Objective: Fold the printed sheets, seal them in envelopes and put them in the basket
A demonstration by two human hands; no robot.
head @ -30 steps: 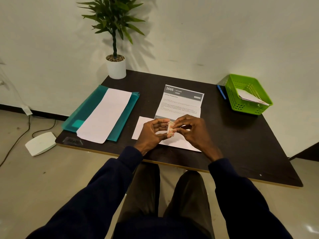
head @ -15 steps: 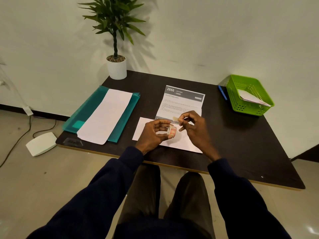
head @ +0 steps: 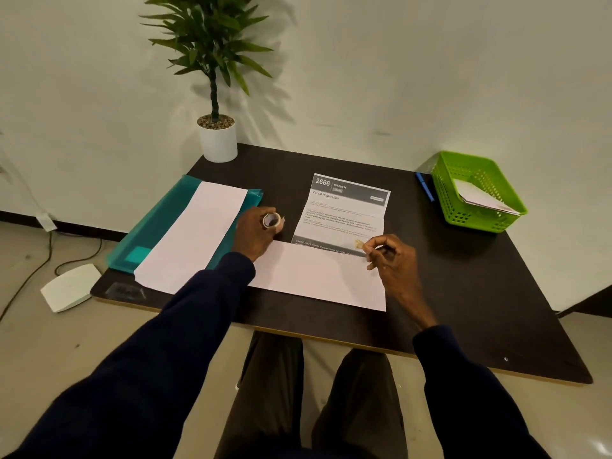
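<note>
Tape strip (head: 358, 243) pinched in right hand (head: 394, 260), at far long edge of envelope (head: 318, 279) lying crosswise on surface (head: 463, 293); printed sheet (head: 347, 210) projecting beyond same edge. Tape roll (head: 271, 221) gripped in left hand (head: 253, 233), further left. Basket (head: 477, 221) well apart, far right.

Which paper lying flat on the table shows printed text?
The printed sheet headed 2666 at mid-table; the paper on the teal folder and the envelope before the person are blank white.
</note>
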